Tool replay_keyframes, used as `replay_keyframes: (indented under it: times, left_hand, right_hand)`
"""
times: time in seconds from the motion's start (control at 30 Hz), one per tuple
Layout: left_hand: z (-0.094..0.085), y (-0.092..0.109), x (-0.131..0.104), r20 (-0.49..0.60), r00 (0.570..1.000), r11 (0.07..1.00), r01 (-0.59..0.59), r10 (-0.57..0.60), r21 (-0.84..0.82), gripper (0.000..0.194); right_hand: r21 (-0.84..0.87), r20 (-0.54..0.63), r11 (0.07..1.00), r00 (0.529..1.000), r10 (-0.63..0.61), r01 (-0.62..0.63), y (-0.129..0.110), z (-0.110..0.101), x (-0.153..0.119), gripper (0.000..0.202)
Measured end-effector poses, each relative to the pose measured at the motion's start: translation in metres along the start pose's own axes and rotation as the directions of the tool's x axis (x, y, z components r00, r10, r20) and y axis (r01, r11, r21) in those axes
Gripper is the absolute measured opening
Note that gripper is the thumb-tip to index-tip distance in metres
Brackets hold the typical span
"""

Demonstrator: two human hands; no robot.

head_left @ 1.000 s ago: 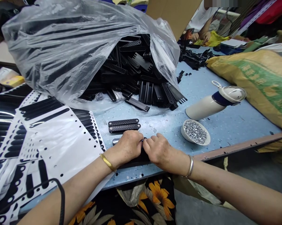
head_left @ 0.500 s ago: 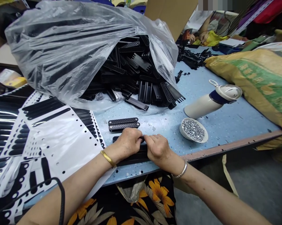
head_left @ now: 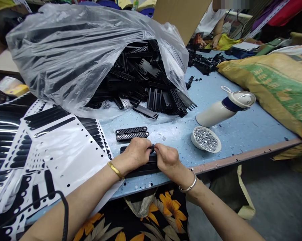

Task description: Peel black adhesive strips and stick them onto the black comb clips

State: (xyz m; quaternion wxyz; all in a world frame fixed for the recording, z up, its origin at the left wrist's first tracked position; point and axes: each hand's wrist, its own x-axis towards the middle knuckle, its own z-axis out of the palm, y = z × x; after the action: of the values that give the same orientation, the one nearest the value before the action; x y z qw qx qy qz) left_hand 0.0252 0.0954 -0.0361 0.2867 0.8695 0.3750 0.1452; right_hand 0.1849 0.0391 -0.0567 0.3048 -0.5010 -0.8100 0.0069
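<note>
My left hand (head_left: 138, 152) and my right hand (head_left: 168, 156) meet near the table's front edge, both with curled fingers. Between their fingertips they pinch a small dark end of a black plastic piece (head_left: 152, 148), mostly hidden by the hands. Under and beside them lie long black plastic strips (head_left: 143, 170). Just beyond my left hand rests a pair of black handles (head_left: 132, 134) with a diamond pattern and a silvery rivet at the ends. Right of my right hand stands a white bowl (head_left: 194, 143) of small shiny metal rivets (head_left: 206, 139).
A clear plastic bag (head_left: 72, 50) spills black comb-toothed parts (head_left: 151, 97) onto the blue table (head_left: 176, 134). Sheets of black stickers (head_left: 62, 147) cover the left. A cream bottle (head_left: 213, 113) lies tilted behind the bowl, near a yellow sack (head_left: 271, 77). Another person's hands (head_left: 208, 43) work at the back.
My right hand and forearm have shifted slightly, the wrist moving a little left and down. Both hands stay at the black piece. The view has turned slightly.
</note>
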Motion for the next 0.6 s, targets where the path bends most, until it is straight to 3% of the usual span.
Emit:
replay_keyframes:
  times: [0.33,0.6]
  left_hand:
    - [0.005,-0.003,-0.002,-0.037,0.999,0.999,-0.016,0.014,-0.034,0.012]
    - [0.005,-0.002,-0.005,-0.048,0.999,0.999,-0.026,0.024,-0.038,0.012]
  right_hand:
    - [0.050,0.009,0.996,0.997,0.079,-0.080,0.004,-0.003,-0.009,0.016]
    - [0.108,0.202,0.987,0.975,0.097,-0.121,-0.006,-0.020,0.003,0.024]
